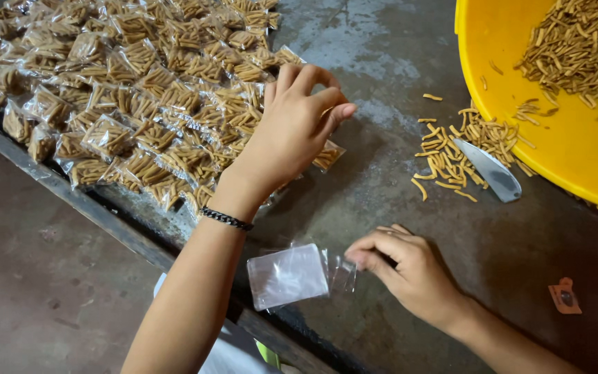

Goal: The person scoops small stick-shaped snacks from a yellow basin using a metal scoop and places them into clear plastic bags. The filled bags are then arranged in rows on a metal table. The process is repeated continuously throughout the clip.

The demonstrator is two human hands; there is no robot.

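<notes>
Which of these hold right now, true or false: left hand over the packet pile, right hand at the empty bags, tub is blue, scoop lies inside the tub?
1. The left hand is over the pile of filled packets. True.
2. The right hand touches the empty clear bags. True.
3. The tub is blue. False: it is yellow and holds loose snack sticks.
4. The metal scoop lies inside the tub. False: it lies on the table beside spilled sticks.
</notes>
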